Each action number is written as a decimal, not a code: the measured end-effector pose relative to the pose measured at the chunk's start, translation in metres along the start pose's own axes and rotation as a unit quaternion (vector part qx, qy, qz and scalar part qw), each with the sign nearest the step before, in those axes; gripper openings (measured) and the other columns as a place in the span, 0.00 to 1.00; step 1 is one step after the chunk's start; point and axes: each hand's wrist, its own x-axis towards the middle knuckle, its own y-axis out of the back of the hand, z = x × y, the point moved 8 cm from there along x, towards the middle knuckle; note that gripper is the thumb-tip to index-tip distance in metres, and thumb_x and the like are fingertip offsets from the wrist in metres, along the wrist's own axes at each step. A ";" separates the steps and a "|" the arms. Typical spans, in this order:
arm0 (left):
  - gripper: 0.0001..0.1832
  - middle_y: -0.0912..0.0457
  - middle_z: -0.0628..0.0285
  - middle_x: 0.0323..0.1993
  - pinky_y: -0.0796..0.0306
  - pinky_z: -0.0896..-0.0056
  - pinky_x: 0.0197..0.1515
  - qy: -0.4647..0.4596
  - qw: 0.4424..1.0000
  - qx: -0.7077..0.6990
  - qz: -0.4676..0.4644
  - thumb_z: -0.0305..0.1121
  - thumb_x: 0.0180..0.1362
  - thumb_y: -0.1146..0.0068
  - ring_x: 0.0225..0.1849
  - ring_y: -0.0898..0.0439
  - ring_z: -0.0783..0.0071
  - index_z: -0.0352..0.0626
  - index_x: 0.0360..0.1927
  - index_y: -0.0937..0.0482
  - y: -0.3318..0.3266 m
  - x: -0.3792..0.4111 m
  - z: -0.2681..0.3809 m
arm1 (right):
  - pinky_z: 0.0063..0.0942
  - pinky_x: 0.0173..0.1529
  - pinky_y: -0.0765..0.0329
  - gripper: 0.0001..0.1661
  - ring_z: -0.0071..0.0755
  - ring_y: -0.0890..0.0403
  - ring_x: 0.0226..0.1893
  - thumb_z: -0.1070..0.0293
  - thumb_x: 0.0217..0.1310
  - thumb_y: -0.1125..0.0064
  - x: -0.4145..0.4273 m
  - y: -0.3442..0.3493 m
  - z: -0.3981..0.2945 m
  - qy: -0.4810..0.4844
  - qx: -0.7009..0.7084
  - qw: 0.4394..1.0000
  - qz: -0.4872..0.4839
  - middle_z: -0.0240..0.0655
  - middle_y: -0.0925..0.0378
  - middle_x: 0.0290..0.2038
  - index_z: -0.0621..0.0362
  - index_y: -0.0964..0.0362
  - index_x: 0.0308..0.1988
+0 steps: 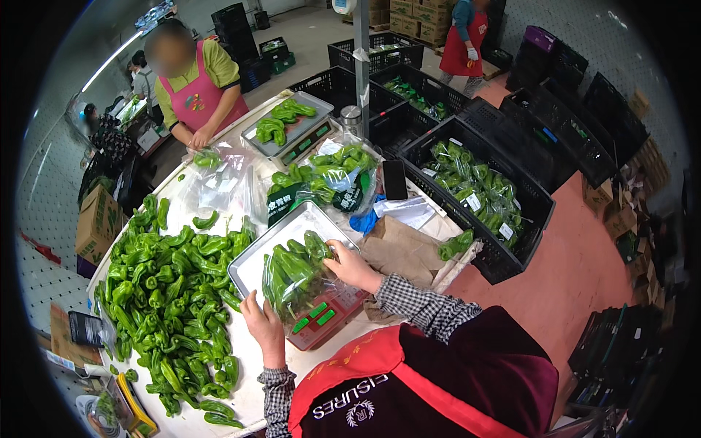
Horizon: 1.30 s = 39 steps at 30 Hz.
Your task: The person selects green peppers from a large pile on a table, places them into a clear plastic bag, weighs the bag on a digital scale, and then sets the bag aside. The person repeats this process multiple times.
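Observation:
A clear plastic bag of long green peppers (293, 271) is between my two hands, over the metal tray (249, 271) of a red digital scale (315, 333). My right hand (353, 266) grips the bag's upper right side, beside a pepper. At the lower left side of the bag, my left hand (264, 327) holds its edge with bent fingers. The bag hides part of the tray and of the scale's panel; whether it rests on the tray, I cannot tell. Left of the scale spreads a large heap of loose green peppers (170, 301).
Bagged peppers (345, 169), a phone (394, 179) and brown cloth (402, 249) lie beyond the scale. A second scale (298, 128) holds peppers. Across the table, a co-worker (205, 93) handles a bag. Black crates (534, 230) of bagged peppers stand at the right.

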 end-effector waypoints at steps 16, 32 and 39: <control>0.33 0.33 0.48 0.72 0.33 0.64 0.68 0.136 0.903 -0.392 -0.108 0.34 0.75 0.53 0.68 0.28 0.59 0.35 0.78 0.47 -0.045 0.011 0.002 | 0.25 0.56 0.23 0.24 0.24 0.19 0.51 0.62 0.72 0.38 0.034 -0.045 -0.038 -0.042 0.525 0.833 -0.173 0.34 0.19 0.49 0.66 0.26 0.59; 0.26 0.19 0.55 0.57 0.21 0.56 0.56 0.234 0.485 -0.840 -0.068 0.50 0.74 0.51 0.55 0.18 0.60 0.43 0.65 0.28 -0.050 -0.044 -0.026 | 0.41 0.75 0.35 0.38 0.48 0.30 0.70 0.67 0.60 0.31 -0.047 -0.032 -0.166 0.308 0.016 0.949 -0.069 0.49 0.29 0.68 0.60 0.33 0.68; 0.24 0.17 0.55 0.54 0.21 0.57 0.53 0.259 0.494 -0.822 -0.116 0.49 0.72 0.48 0.52 0.17 0.60 0.44 0.63 0.26 -0.065 -0.037 -0.010 | 0.39 0.65 0.23 0.45 0.42 0.26 0.66 0.54 0.70 0.34 -0.039 -0.035 -0.033 -0.110 0.431 0.840 -0.312 0.44 0.30 0.67 0.62 0.46 0.74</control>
